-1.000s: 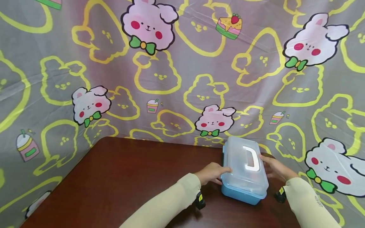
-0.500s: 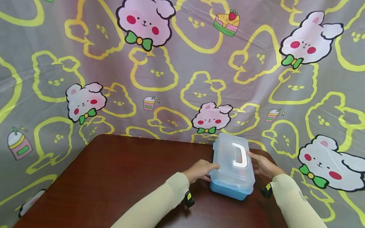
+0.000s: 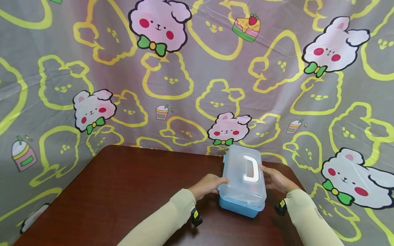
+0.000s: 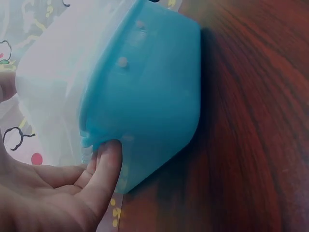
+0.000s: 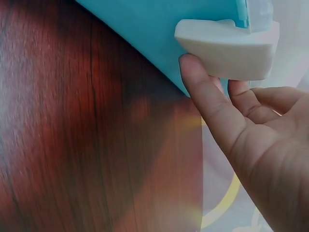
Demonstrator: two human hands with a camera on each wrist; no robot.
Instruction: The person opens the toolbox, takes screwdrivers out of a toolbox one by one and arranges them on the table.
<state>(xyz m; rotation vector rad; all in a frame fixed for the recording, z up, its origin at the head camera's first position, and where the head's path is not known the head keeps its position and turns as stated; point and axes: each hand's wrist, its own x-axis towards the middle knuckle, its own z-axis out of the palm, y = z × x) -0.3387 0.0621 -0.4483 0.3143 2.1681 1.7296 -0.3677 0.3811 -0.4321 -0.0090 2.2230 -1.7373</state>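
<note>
A storage box (image 3: 237, 193) with a light blue base (image 4: 149, 92) and a clear, frosted lid stands near the back right of the table. Its lid is down, and a white carry handle (image 3: 255, 169) lies on top. My left hand (image 3: 207, 186) grips the left long side, thumb over the lid's edge and fingertips against the base just under the rim. On the opposite side my right hand (image 3: 278, 180) holds the box, its thumb at the lid's edge. In the right wrist view, fingertips (image 5: 193, 67) touch the underside of a white latch (image 5: 229, 50).
The dark red-brown wooden table (image 3: 138, 191) extends to the left of the box. A patterned cloth (image 3: 172, 82) with bunny faces hangs right behind the table's back edge and along its sides. Each wrist carries a small black camera (image 3: 196, 217).
The box has slid left across the table with both hands holding its sides. The head view has shifted slightly. Both grips look the same as before.
</note>
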